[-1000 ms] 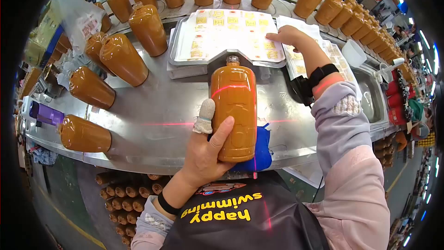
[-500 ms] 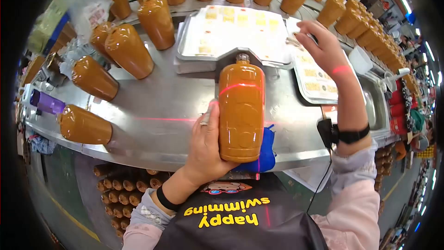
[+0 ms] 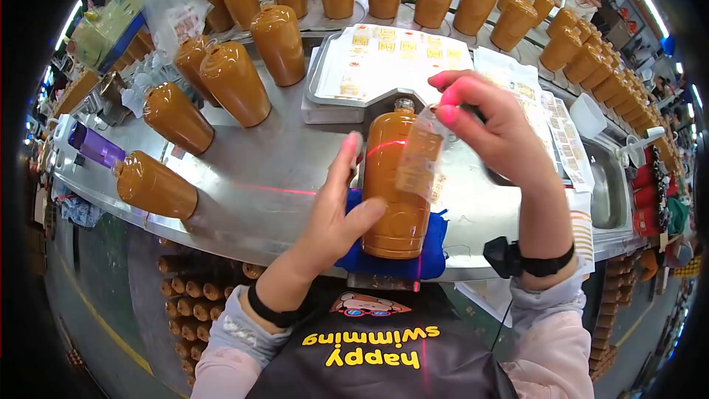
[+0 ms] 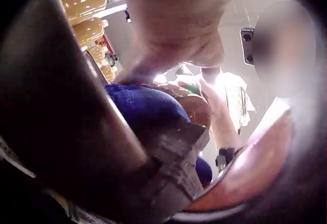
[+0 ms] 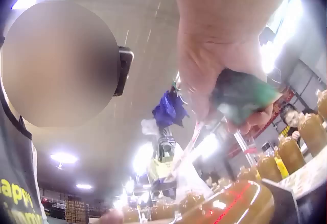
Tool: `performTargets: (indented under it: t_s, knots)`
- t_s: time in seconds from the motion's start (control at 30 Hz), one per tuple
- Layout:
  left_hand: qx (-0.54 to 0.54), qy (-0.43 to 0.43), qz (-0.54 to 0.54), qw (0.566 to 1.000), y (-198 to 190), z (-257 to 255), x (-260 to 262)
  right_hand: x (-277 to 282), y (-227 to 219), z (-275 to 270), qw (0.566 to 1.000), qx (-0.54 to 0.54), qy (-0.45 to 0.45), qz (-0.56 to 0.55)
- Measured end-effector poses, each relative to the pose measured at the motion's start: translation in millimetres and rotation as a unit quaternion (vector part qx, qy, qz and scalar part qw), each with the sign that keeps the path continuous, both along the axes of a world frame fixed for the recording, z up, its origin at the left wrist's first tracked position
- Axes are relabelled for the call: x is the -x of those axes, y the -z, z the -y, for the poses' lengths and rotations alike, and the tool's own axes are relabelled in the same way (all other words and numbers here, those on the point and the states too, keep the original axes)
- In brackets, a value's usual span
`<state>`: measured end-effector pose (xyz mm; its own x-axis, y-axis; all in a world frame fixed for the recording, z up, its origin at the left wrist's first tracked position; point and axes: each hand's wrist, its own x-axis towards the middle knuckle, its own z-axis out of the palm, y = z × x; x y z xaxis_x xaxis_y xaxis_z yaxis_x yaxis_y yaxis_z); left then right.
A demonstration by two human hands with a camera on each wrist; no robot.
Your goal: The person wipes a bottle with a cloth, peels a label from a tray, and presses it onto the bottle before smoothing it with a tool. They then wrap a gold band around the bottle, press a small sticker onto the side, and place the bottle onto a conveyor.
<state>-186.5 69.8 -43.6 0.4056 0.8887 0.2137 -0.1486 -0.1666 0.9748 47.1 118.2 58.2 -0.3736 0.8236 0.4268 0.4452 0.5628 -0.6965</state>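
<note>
A glossy brown bottle (image 3: 391, 225) lies on a blue cloth (image 3: 354, 255) in the head view, its neck toward me-away at a metal bracket (image 3: 384, 97). Beside its left side my left hand (image 3: 317, 225) has its fingers extended, the thumb overlapping the bottle. Between thumb and fingertips my right hand (image 3: 498, 129) pinches a translucent printed decal (image 3: 421, 162), which hangs over the bottle's upper right side. Something green (image 5: 250, 99) shows within the right hand in the right wrist view. The left wrist view shows the bottle's round base (image 4: 196, 110) near the blue cloth.
Printed sheets (image 3: 369, 66) lie on a tray behind the bottle, with more sheets (image 3: 565, 137) at the right. Several brown bottles (image 3: 236, 85) stand at the left and along the back. A sink (image 3: 609, 185) is at the right, a purple object (image 3: 96, 146) far left. Red laser lines cross the bottle.
My right hand has come from the sheets at the right to the bottle, now carrying the decal. My left hand has loosened from the bottle, which now lies lower on the blue cloth.
</note>
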Motion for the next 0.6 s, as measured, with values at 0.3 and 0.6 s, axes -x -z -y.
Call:
performTargets:
  t_s: [0.3, 0.6]
  knots:
    - [0.024, -0.077, -0.035, 0.996, 1.7, -9.7, -30.9, 11.9, 35.6, -4.3, 0.999, 0.041, 0.031, -0.016]
    - [0.077, -0.03, 0.026, 0.996, -1.4, -3.9, -29.1, -21.9, 14.8, 0.5, 0.998, 0.011, 0.054, 0.037]
